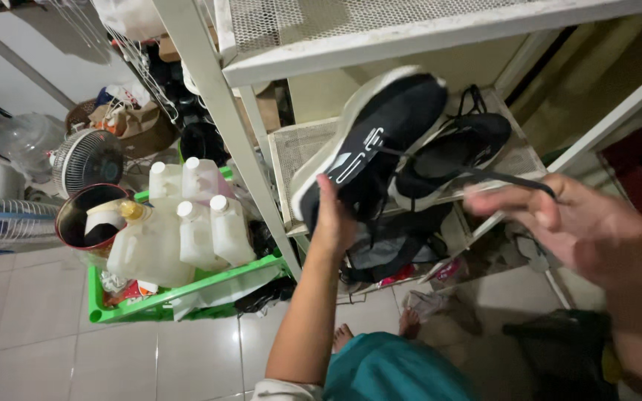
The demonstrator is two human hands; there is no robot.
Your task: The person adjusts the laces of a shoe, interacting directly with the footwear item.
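The left hand [334,219] is closed on the heel end of a black shoe with a white sole [369,137], which is held up in front of the white metal rack [209,111]. The long axis of the shoe runs toward about one o'clock from this hand. The right hand [581,223], blurred, is at about three o'clock; a black lace [510,180] is pinched in its fingers. A second black shoe [455,157] lies on the mesh shelf [299,145] between both hands.

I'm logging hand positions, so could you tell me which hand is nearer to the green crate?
Left. The left hand holds a black shoe just right of the green crate; the right hand is farther right.
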